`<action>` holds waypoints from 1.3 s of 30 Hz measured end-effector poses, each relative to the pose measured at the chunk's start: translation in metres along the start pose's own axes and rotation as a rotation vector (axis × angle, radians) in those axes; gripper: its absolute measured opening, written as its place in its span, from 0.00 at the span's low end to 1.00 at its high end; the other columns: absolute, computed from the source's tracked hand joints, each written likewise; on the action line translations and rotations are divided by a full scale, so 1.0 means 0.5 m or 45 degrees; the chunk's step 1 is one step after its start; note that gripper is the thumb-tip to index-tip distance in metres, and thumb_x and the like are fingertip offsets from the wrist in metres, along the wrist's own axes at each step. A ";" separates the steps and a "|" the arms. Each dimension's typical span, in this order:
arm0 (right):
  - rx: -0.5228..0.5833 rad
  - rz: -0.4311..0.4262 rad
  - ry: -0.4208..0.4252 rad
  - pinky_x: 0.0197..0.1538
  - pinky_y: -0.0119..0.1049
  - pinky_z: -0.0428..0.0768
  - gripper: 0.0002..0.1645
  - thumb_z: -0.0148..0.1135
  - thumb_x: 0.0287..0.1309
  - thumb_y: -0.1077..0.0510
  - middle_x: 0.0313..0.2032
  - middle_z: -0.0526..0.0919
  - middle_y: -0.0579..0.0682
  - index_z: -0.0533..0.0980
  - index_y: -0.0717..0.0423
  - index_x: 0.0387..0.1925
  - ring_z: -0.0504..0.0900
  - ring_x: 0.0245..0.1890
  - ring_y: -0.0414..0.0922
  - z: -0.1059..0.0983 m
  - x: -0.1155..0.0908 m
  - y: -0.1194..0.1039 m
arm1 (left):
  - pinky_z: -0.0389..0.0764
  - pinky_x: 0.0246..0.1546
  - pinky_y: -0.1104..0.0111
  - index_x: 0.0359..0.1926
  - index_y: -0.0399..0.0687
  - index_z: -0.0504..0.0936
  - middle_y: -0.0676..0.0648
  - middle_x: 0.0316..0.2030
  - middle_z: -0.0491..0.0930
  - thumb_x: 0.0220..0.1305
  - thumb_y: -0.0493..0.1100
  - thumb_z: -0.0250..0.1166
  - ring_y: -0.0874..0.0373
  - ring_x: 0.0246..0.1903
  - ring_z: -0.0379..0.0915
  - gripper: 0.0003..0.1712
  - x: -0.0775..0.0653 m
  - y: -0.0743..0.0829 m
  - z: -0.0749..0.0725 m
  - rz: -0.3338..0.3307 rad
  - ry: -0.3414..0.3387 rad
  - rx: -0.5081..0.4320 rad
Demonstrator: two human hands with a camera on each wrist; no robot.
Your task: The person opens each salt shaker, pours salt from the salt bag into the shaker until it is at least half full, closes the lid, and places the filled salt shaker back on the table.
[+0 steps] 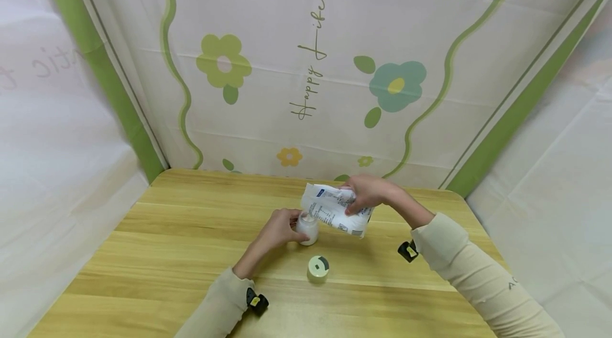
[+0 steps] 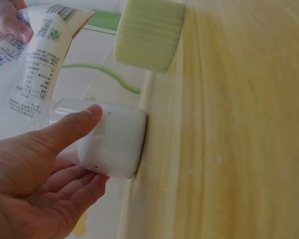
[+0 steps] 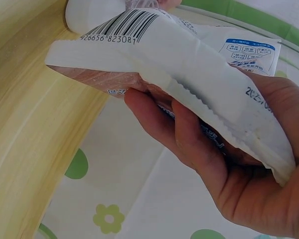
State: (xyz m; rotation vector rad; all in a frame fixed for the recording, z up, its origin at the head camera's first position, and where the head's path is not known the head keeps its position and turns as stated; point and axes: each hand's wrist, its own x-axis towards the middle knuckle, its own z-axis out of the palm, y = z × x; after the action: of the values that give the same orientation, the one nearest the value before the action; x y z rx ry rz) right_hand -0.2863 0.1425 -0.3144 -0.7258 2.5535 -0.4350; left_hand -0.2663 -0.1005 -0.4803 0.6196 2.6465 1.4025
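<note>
My left hand [image 1: 277, 230] holds a small glass jar [image 1: 308, 233] upright on the table, thumb on one side and fingers on the other. White contents show through the jar's wall in the left wrist view. In the air to the right, my right hand [image 1: 370, 192] grips a white printed plastic bag [image 1: 337, 210]. The bag tilts left, its end at the jar's mouth; whether anything is flowing out cannot be made out. A barcode and a pinkish-brown back face of the bag [image 3: 124, 55] show in the right wrist view.
A pale green ribbed lid [image 1: 317, 269] stands on the wooden table [image 1: 158, 253] in front of the jar. Behind the table's far edge hangs a white flower-printed curtain [image 1: 268, 131], with more white cloth at both sides. Each sleeve carries a small black wrist camera [image 1: 257, 302].
</note>
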 end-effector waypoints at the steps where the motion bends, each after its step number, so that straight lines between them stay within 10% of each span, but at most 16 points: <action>1: 0.007 0.001 0.001 0.32 0.31 0.86 0.19 0.74 0.51 0.63 0.34 0.86 0.50 0.82 0.58 0.47 0.86 0.28 0.41 0.000 0.000 0.000 | 0.83 0.54 0.58 0.57 0.36 0.81 0.40 0.51 0.85 0.48 0.40 0.80 0.50 0.51 0.82 0.33 0.000 0.000 0.000 0.001 -0.002 0.003; 39: 0.002 -0.013 0.010 0.31 0.31 0.85 0.20 0.74 0.49 0.64 0.34 0.87 0.50 0.83 0.58 0.47 0.85 0.27 0.41 -0.002 -0.004 -0.004 | 0.83 0.54 0.58 0.56 0.34 0.81 0.39 0.50 0.85 0.47 0.39 0.81 0.50 0.50 0.83 0.34 -0.002 0.005 -0.001 -0.002 0.009 -0.004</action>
State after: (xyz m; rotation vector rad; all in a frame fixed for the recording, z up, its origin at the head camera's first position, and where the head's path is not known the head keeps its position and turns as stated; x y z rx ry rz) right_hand -0.2847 0.1422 -0.3121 -0.7387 2.5576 -0.4441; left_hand -0.2646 -0.1000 -0.4780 0.6137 2.6488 1.4107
